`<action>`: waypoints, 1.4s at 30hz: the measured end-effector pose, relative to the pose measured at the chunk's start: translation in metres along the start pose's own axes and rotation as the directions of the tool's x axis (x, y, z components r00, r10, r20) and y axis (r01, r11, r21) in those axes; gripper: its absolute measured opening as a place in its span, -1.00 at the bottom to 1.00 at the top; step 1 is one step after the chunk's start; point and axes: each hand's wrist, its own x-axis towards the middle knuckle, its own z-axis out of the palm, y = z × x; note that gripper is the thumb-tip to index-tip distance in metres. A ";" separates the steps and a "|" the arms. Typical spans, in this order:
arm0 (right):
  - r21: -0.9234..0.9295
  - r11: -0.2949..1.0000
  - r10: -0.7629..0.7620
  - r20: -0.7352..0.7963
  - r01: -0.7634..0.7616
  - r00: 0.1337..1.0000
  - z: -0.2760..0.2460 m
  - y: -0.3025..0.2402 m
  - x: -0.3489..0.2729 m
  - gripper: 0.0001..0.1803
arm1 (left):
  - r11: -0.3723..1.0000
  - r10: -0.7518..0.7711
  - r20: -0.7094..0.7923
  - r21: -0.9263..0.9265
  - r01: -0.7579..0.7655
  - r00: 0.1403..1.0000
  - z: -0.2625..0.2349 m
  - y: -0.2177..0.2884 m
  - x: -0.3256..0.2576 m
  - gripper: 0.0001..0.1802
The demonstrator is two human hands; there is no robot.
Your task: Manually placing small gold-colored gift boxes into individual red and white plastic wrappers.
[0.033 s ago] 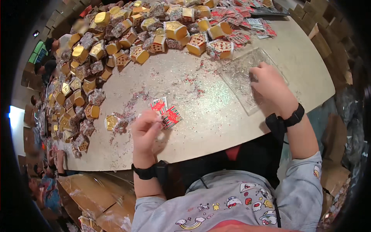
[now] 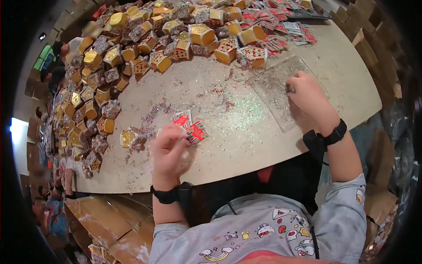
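Left hand curled shut around small red-and-green cards, low on the glitter-strewn table. Right hand pinched closed on something too small to tell, over the clear plastic tray. Heaped gold and patterned boxes well beyond.

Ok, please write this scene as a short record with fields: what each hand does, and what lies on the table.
left hand: at the table's near edge, fingers curled beside small red and green flat packets; whether it grips one cannot be told
right hand: resting on a clear plastic tray, fingertips pinched
table: pale, round-edged, strewn with glitter
far side: heap of small gold and patterned boxes
far right: more flat red packets
wrists: black band on each
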 end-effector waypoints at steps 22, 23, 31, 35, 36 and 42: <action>0.017 0.999 -0.043 -0.101 0.045 0.994 0.005 0.019 0.009 -0.90 | 0.969 0.084 -0.310 0.247 -0.005 0.947 -0.008 -0.008 -0.007 -0.74; 0.028 0.999 -0.039 -0.134 0.043 0.990 0.003 0.019 0.009 -0.90 | 0.978 0.058 -0.329 0.207 0.013 0.942 -0.005 -0.006 -0.006 -0.75; 0.232 0.972 0.071 -0.179 -0.029 0.981 -0.012 0.030 0.015 -0.86 | 0.976 0.074 -0.303 0.217 -0.007 0.950 -0.003 -0.005 -0.006 -0.71; 0.431 0.894 0.184 -0.096 -0.126 0.978 -0.018 0.025 0.017 -0.83 | 0.959 0.123 -0.218 0.278 -0.060 0.968 -0.011 -0.009 -0.009 -0.69; 0.475 0.871 0.190 -0.092 -0.124 0.978 -0.014 0.029 0.018 -0.82 | 0.959 0.126 -0.216 0.277 -0.063 0.968 -0.010 -0.008 -0.008 -0.68; 0.696 0.684 0.300 0.004 -0.218 0.954 0.003 0.020 0.022 -0.80 | 0.950 0.179 -0.087 0.273 -0.149 0.980 -0.003 0.003 -0.005 -0.66</action>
